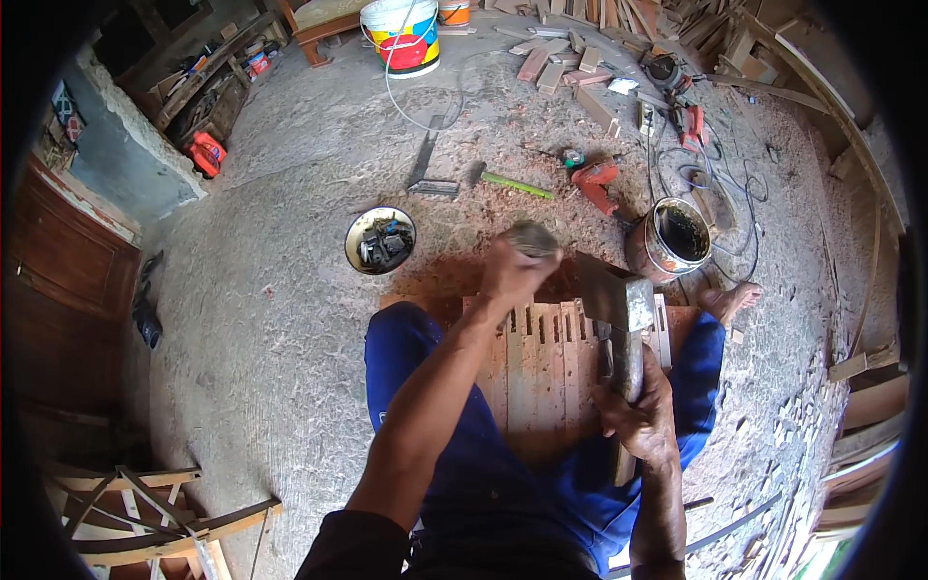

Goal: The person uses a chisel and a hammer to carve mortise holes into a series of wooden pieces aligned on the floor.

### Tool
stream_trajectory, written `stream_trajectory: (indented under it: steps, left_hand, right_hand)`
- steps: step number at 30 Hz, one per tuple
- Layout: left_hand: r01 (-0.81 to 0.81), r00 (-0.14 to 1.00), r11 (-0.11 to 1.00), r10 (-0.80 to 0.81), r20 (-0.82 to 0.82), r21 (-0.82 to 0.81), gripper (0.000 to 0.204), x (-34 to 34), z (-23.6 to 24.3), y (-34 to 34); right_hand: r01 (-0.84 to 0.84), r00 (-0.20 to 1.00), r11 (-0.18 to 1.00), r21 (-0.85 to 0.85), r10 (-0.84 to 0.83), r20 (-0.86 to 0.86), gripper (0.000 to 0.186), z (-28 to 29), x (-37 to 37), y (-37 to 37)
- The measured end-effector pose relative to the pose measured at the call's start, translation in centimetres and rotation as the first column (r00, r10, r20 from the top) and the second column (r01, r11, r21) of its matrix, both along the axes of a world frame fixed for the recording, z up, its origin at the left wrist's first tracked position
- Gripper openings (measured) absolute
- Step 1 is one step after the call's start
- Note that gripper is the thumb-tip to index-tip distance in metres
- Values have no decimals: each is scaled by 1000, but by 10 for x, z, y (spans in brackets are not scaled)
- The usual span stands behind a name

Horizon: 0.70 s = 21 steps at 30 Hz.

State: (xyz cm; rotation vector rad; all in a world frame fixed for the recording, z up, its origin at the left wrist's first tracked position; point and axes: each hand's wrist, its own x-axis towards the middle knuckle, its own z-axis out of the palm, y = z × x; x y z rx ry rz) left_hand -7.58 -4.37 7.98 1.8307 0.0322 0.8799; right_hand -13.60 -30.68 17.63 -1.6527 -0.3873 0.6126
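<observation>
A hatchet (606, 290) with a broad dark blade and a bright metal block at the back of its head is gripped by the handle in my right hand (640, 416). The blade points left, over several pale wooden strips (541, 372) with slots cut near their far ends, lying side by side between my legs. Closed around a round greyish object (532, 239), my left hand (512, 275) is beyond the strips and left of the blade. That object is blurred, so its kind is unclear. Whether it touches the hatchet I cannot make out; a gap seems to separate them.
A bowl of dark metal parts (382, 242) stands left, and a bucket of dark liquid (680, 232) right. Ahead lie a hammer with a green handle (512, 184), a square (430, 179), a red drill (595, 184), cables (720, 184) and wood offcuts (565, 63).
</observation>
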Motion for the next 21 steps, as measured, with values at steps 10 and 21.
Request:
stream_trajectory:
  steps: [10, 21]
  left_hand:
    - [-207, 978, 968, 207, -17, -140, 7, -6, -2, 2]
    - [-107, 994, 987, 109, 6, -120, 6, -25, 0, 15]
  right_hand:
    - [-12, 999, 999, -41, 10, -47, 55, -9, 1, 1]
    - [-127, 869, 908, -398, 295, 396, 61, 13, 23, 33]
